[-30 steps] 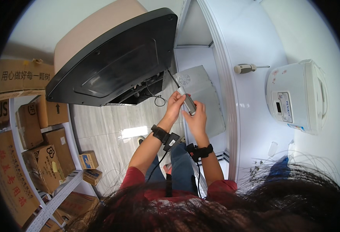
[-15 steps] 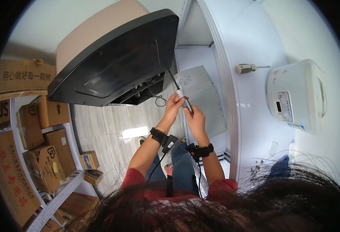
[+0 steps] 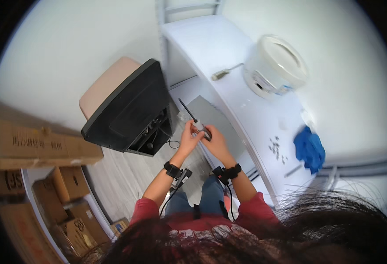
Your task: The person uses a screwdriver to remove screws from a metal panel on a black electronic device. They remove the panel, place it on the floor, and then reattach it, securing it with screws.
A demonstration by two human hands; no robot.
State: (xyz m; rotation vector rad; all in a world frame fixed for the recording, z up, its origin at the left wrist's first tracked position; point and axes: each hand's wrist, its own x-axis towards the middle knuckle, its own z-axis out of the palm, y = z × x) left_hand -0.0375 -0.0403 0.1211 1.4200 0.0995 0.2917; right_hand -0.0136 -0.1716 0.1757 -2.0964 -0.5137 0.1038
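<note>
1. A white worktop (image 3: 256, 125) runs from the top middle of the frame to the lower right.
2. A pink-and-black machine (image 3: 129, 108) stands left of centre, its underside bared, with a loose cable (image 3: 173, 143) below.
3. Cardboard boxes (image 3: 48, 147) crowd the lower left.
4. A white rice cooker (image 3: 275, 66) sits on the worktop, upper right.
5. A crumpled blue bundle (image 3: 309, 148) lies right of centre.
6. The left hand (image 3: 189, 138) and right hand (image 3: 215, 144) both grip one screwdriver (image 3: 198, 125) at centre, its shaft pointing up-left near the machine.
7. Another screwdriver (image 3: 220, 75) lies near the cooker.
8. Small dark pieces (image 3: 275, 148) are scattered beside the bundle.
</note>
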